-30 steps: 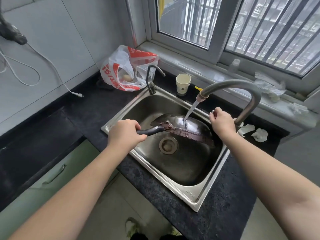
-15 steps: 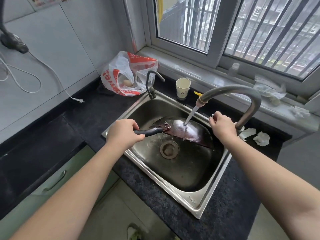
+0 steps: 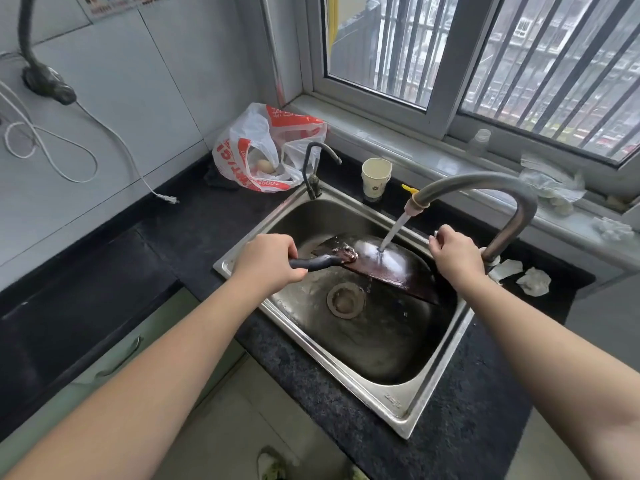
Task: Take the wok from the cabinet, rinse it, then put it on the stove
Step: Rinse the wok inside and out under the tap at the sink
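A dark wok [image 3: 391, 265] is tipped on its side inside the steel sink [image 3: 426, 393], its rounded underside facing up. My left hand [image 3: 266, 261] grips its black handle [image 3: 311, 262] over the sink's left rim. Water streams from the curved grey faucet [image 3: 485, 183] onto the wok's outer surface. My right hand [image 3: 455, 254] is curled at the sink's back rim beside the faucet's base; a small pale part shows at its fingertips, and what it holds is hidden.
A small dark tap [image 3: 313, 168] stands at the sink's back left corner, with a red and white plastic bag [image 3: 266, 150] behind it. A paper cup [image 3: 375, 176] sits behind the sink. Crumpled tissues [image 3: 530, 280] lie right of the faucet. Black countertop [image 3: 194, 237] surrounds the sink.
The wok has tilted a little more under the stream while both hands keep their places. The camera has shifted slightly, so the scene sits lower in view.
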Action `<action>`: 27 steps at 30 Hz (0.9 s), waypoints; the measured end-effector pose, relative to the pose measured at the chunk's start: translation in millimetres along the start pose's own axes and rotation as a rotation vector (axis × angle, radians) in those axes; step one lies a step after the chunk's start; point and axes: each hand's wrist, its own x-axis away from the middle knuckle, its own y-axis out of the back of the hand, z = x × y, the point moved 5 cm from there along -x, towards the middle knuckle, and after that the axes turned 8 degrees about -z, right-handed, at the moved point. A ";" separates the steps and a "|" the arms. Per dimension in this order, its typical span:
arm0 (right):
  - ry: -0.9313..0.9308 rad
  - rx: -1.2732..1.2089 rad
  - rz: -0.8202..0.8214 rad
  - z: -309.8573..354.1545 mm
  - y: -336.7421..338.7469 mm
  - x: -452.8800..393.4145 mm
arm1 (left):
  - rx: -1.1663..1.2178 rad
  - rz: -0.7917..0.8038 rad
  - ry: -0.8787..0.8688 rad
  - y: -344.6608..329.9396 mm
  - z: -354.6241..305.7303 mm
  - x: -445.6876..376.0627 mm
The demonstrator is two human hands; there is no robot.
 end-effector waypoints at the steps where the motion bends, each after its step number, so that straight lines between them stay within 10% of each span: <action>1: -0.001 -0.004 0.001 -0.2 -0.1 0.0 | -0.004 -0.002 -0.004 0.6 -1.8 -0.9; 27: -0.049 -0.005 0.042 4.5 5.1 1.9 | -0.087 -0.045 -0.180 0.2 -31.6 -12.1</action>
